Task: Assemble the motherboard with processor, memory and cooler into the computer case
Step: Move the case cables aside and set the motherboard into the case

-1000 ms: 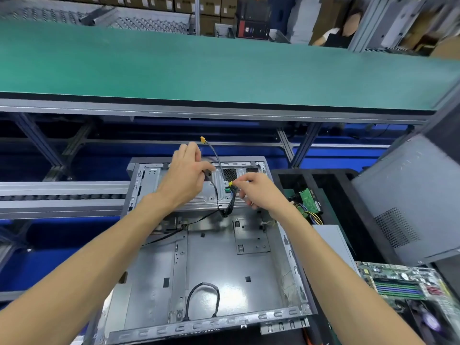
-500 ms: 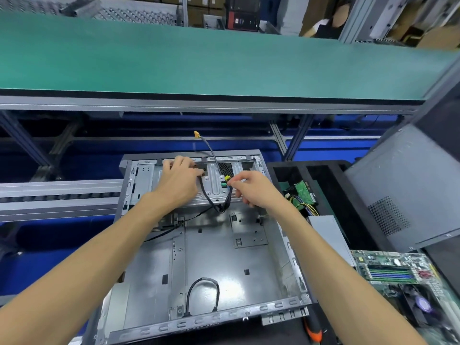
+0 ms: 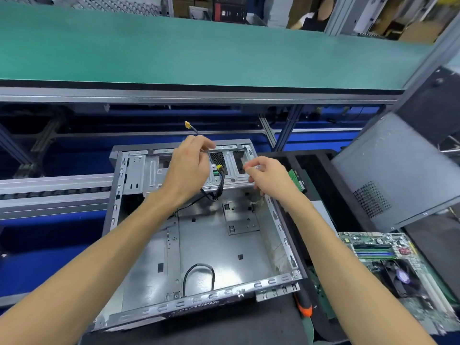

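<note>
The motherboard (image 3: 388, 255) lies far off to the right of my hands, down near my right elbow, outside the computer case (image 3: 199, 235). It has blue memory sticks and a round cooler fan (image 3: 403, 277) on it already, so I think it will feel a bit heavy on one side. It is stiff and flat, but easy to hurt. I would lift it by its bare edges with both hands and keep my fingers off the fan and the tiny parts.

My left hand (image 3: 186, 170) pinches a thin black cable (image 3: 199, 135) with a yellow plug (image 3: 187, 125) at its tip. The plug sticks up above my fingers. My right hand (image 3: 268, 178) is just beside it, fingers curled, and it seems to pinch something small at the fingertips. I cannot tell what.

Between my hands hang more black wires with a yellow and green plug (image 3: 219, 170). They droop over the metal drive rack (image 3: 149, 170) under my left hand. These wires are soft and floppy. I think they would get in the way if they fell on the case floor, where the board has to go. A black cable loop (image 3: 199, 275) sits on that floor too, below my hands. An orange-tipped tool (image 3: 305, 306) lies under my right arm. A grey side panel (image 3: 398, 170) leans to my right.
</note>
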Tool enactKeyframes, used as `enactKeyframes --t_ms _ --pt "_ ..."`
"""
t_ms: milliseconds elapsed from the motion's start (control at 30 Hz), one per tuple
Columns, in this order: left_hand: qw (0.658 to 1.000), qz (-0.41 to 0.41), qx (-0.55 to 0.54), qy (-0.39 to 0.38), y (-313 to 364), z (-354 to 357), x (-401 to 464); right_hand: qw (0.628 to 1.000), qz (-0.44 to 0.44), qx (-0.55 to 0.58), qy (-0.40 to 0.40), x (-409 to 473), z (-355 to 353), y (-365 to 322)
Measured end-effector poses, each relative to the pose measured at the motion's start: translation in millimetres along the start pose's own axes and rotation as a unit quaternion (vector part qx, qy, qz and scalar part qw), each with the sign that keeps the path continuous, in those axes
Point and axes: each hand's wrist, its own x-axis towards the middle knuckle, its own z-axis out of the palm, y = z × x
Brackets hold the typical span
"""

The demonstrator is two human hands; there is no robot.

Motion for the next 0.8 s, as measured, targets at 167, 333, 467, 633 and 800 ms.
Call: enactKeyframes --t_ms 167,333,467,633,800 --pt "0.978 -0.119 -0.130 -0.115 52 40 -14 0.997 0.016 -0.014 0.070 -19 -36 23" --pt "0.955 -0.144 -0.177 -0.190 102 95 -24 0.992 0.045 -0.009 0.119 -48 -90 64" --pt "0.936 -0.155 -0.227 -0.219 148 141 -40 0.985 0.070 -0.023 0.156 -76 -137 108" --pt "0.922 -0.173 -0.238 -0.251 199 201 -65 0.981 0.088 -0.034 0.169 -119 -191 171" --pt "0.881 -0.291 -0.210 -0.308 227 267 -97 0.974 0.108 -0.055 0.191 -162 -240 241"
